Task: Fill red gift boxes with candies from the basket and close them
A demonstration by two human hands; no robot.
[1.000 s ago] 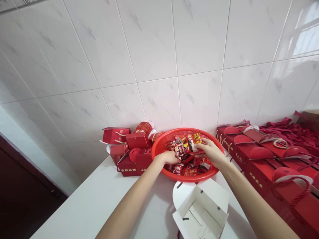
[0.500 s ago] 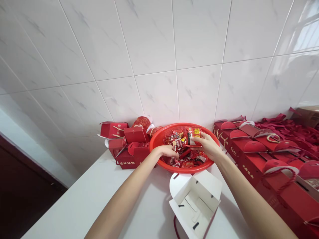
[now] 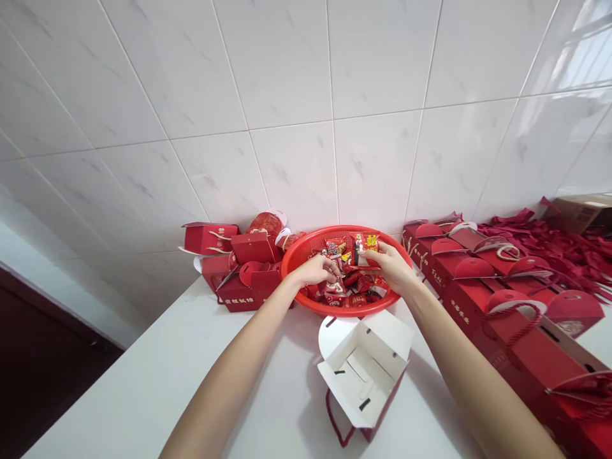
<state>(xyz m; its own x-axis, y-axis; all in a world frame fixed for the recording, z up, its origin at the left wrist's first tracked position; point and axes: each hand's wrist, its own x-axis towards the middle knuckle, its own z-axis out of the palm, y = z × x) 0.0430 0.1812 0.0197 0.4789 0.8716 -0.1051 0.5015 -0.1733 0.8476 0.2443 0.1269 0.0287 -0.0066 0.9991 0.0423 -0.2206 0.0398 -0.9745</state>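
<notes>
Both hands are over a red plastic basket (image 3: 290, 260) full of small red wrapped sweets (image 3: 356, 298). My right hand (image 3: 393, 264) is closed on a red packet (image 3: 370, 243) with yellow lettering and small figures, held upright at the basket's right side. At the left of the pile, my left hand (image 3: 316, 270) pinches a small red-and-white sweet packet (image 3: 335, 289). Just in front of the basket stands an open gift box (image 3: 366, 373), white inside, with its flaps spread and a dark red cord handle. Nothing lies in it.
Red gift boxes (image 3: 251, 290) are piled left of the basket. More red boxes (image 3: 471, 299) with rope handles stand in rows on the right. Behind those lie dark red ribbons (image 3: 530, 245) and a cardboard carton (image 3: 583, 213). A tiled wall (image 3: 296, 172) backs the white table (image 3: 157, 382).
My left hand has drawn its fingers together on a small sweet packet and lifted slightly. The right hand still holds its red packet. The whole view has shifted a little.
</notes>
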